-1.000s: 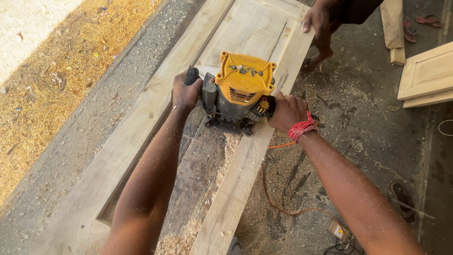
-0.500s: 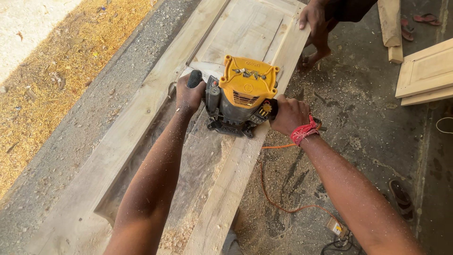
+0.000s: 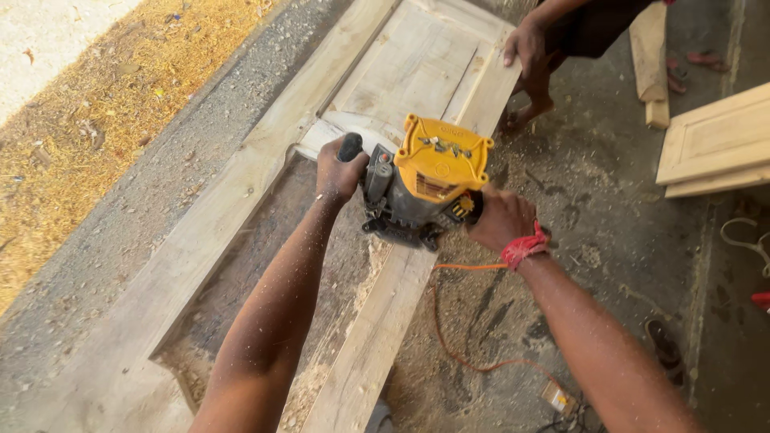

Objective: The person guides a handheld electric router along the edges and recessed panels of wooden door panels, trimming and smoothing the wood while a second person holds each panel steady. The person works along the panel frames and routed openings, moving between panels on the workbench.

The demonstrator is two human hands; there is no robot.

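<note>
A yellow and black power router [image 3: 429, 180] stands on the right rail of a long wooden door frame [image 3: 241, 192] that lies flat on the ground. My left hand [image 3: 338, 170] grips its black left handle. My right hand [image 3: 501, 218], with a red band at the wrist, grips the right handle. An orange cord [image 3: 461, 321] trails from the tool down to the floor. Sawdust lies in the frame's recess below the router.
Another person's hand [image 3: 525, 44] rests on the frame's far right edge, with a bare foot [image 3: 529, 112] beside it. Wooden panels [image 3: 714, 144] lie at the right. A heap of sawdust [image 3: 88, 120] covers the ground at left.
The router and both my hands have moved farther along the rail, away from me, toward the frame's far panel.
</note>
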